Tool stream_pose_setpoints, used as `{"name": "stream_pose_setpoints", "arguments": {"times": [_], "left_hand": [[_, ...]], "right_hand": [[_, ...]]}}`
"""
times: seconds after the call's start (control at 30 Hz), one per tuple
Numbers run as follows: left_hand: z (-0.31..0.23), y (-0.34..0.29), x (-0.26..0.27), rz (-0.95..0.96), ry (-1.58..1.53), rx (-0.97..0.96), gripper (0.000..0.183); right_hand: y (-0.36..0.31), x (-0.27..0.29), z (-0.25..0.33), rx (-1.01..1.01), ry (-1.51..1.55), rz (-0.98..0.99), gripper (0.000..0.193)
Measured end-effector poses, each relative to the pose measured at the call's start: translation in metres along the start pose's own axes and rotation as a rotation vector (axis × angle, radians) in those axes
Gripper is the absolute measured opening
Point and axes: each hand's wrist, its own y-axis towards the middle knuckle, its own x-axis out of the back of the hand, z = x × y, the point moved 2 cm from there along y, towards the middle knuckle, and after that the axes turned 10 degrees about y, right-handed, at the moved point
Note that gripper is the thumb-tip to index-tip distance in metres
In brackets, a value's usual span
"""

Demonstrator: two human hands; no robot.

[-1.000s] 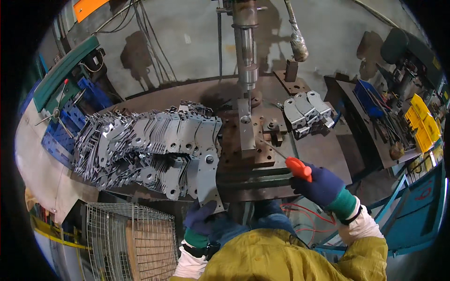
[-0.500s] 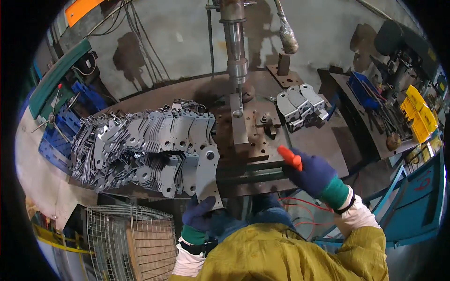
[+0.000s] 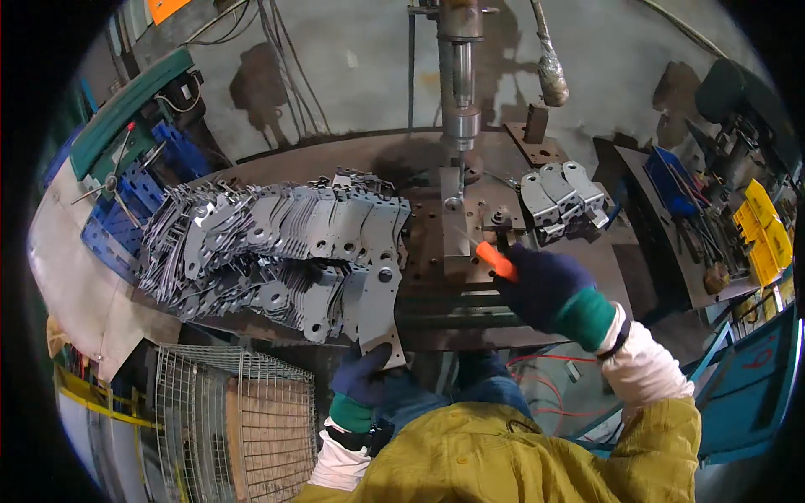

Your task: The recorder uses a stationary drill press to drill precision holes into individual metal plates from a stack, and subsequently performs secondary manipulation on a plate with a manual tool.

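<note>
My left hand [image 3: 362, 375], in a dark blue glove, grips the lower end of a flat grey metal bracket [image 3: 381, 306]. The bracket has a round hole near its top and stands at the near right end of a long stack of similar brackets [image 3: 277, 226]. In my right gloved hand [image 3: 545, 287] is an orange-handled screwdriver [image 3: 496, 261]; its thin shaft points left and away, toward the upright steel block [image 3: 454, 239] of the fixture. Above that block hangs the press ram [image 3: 462, 126], its narrow tip close to the block's holed top.
Several bent brackets [image 3: 562, 197] lie right of the fixture. A wire basket [image 3: 235, 419] stands below the bench at left. Blue bins [image 3: 126, 210] sit at far left; a blue tray [image 3: 671, 180] and yellow bin [image 3: 763, 230] are at right. Red hose [image 3: 545, 381] runs below.
My right hand has moved left with the screwdriver, nearer the steel block. My left hand keeps its hold on the bracket. The whole view has shifted, so the bench appears farther right.
</note>
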Motion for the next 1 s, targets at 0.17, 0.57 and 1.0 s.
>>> {"name": "stream_pose_setpoints", "arguments": {"times": [0.17, 0.57, 1.0], "left_hand": [[-0.017, -0.009, 0.012, 0.065, -0.300, 0.260, 0.040], [0.014, -0.020, 0.020, 0.037, -0.409, 0.361, 0.037], [-0.008, -0.009, -0.009, 0.067, -0.656, 0.448, 0.043]], "right_hand": [[0.043, -0.012, -0.003, 0.046, -0.045, 0.061, 0.031], [0.001, 0.014, 0.047, -0.006, 0.162, 0.349, 0.034], [0.009, 0.060, -0.158, -0.525, -0.211, 0.157, 0.041]]}}
